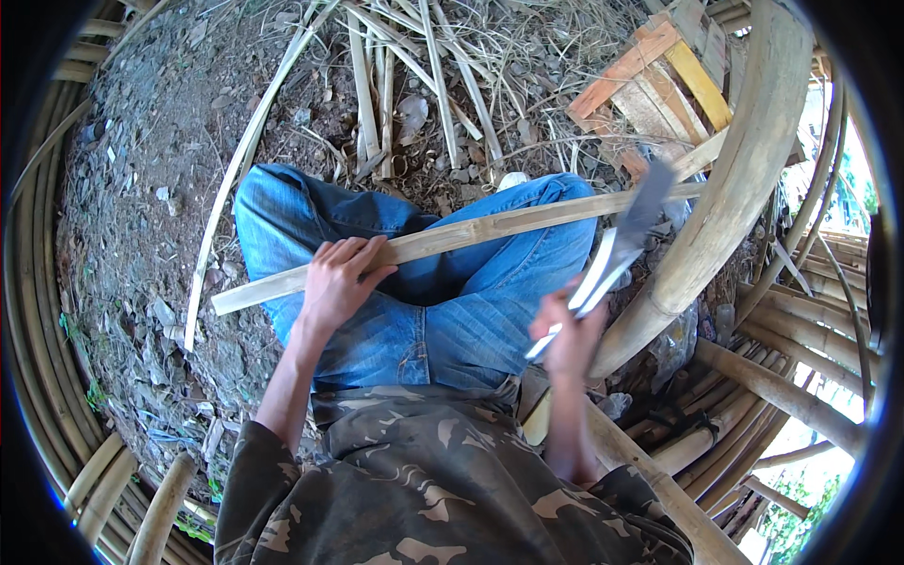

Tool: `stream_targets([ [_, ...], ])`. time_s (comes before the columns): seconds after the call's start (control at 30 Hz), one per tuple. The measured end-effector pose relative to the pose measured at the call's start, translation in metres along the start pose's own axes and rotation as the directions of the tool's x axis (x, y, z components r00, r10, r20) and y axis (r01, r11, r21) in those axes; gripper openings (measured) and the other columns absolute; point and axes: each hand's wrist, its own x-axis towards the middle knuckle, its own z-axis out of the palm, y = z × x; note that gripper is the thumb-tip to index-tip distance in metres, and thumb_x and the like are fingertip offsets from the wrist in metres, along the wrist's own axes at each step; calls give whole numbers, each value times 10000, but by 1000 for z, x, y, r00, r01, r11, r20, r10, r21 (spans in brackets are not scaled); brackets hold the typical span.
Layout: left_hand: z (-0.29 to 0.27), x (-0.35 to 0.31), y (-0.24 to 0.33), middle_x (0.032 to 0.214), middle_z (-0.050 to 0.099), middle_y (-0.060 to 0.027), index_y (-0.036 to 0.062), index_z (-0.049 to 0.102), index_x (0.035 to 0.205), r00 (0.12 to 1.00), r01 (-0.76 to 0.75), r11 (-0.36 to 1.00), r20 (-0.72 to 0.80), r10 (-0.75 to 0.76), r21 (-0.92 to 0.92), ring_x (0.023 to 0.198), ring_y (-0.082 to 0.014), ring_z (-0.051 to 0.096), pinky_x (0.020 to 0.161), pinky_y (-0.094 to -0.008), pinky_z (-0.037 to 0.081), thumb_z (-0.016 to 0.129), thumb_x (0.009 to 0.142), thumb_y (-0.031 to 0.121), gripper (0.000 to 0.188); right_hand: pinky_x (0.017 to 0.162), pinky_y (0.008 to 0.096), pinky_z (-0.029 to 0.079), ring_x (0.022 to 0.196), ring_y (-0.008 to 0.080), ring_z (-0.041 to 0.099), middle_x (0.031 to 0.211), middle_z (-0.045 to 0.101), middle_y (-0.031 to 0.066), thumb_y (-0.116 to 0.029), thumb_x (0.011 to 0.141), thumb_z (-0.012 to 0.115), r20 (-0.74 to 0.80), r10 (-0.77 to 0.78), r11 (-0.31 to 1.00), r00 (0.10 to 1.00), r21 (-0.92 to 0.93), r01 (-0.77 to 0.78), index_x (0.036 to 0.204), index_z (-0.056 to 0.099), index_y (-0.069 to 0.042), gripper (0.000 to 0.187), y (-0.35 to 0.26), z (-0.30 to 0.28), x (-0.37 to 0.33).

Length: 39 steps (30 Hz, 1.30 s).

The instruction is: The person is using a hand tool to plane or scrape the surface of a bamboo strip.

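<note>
Across my lap lies a long split bamboo strip (490, 227), pale and flat, with its left end past my left knee. My left hand (341, 280) grips it left of the middle, fingers over the top edge. In my right hand (572, 336) is a large knife (644, 205) with a broad dark blade, blurred by motion. Light, shiny pieces show about its handle. The blade stands upright over the strip's right part; whether it touches the strip I cannot tell. The strip's right end reaches toward a thick bamboo pole (720, 221).
Several thin bamboo strips (433, 80) lie on the littered ground ahead. A wooden crate (659, 80) with orange and yellow slats stands at the far right. One long curved strip (221, 202) lies beside my left knee. Stacked bamboo poles (38, 264) line the left rim.
</note>
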Motion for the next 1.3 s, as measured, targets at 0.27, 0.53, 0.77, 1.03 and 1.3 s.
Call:
stream_targets([
  [0.27, 10, 9, 7, 864, 648, -50, 53, 678, 1109, 998, -61, 998, -17, 61, -11, 757, -233, 649, 698, -344, 534, 759, 790, 328, 429, 380, 256, 408, 431, 97, 502, 642, 521, 35, 68, 809, 568, 247, 91, 958, 965, -287, -16, 1049, 458, -14, 276, 21, -16, -4],
  [0.53, 12, 8, 10, 849, 641, -53, 60, 666, 1135, 997, -72, 997, -15, 72, 22, 759, -231, 652, 694, -345, 534, 750, 801, 338, 443, 416, 259, 427, 450, 110, 547, 636, 579, 59, -33, 826, 642, 409, 380, 840, 830, -528, -124, 1198, 505, 50, 405, 44, -12, -20],
  [0.77, 14, 11, 12, 845, 642, -51, 59, 659, 1144, 998, -59, 998, 15, 59, 13, 763, -231, 652, 693, -347, 534, 746, 805, 343, 451, 400, 271, 414, 441, 104, 519, 623, 534, 39, 61, 812, 574, 212, 198, 940, 957, -317, -124, 1033, 462, -10, 258, 48, -6, -15],
  [1.03, 12, 10, 10, 821, 632, -50, 54, 659, 1141, 997, -72, 997, -2, 72, 17, 746, -230, 651, 678, -345, 535, 749, 800, 347, 458, 377, 264, 402, 419, 99, 508, 616, 554, 44, 48, 827, 610, 95, 55, 996, 994, 70, -62, 982, 494, 1, 200, 15, 0, -16],
  [1.3, 9, 11, 13, 816, 632, -53, 61, 660, 1144, 997, -56, 998, 49, 55, 24, 741, -229, 651, 673, -350, 538, 748, 798, 360, 466, 382, 272, 405, 426, 114, 515, 665, 555, 45, 62, 813, 619, 261, 76, 981, 962, -191, -25, 1037, 462, 10, 279, 12, -30, -4],
])
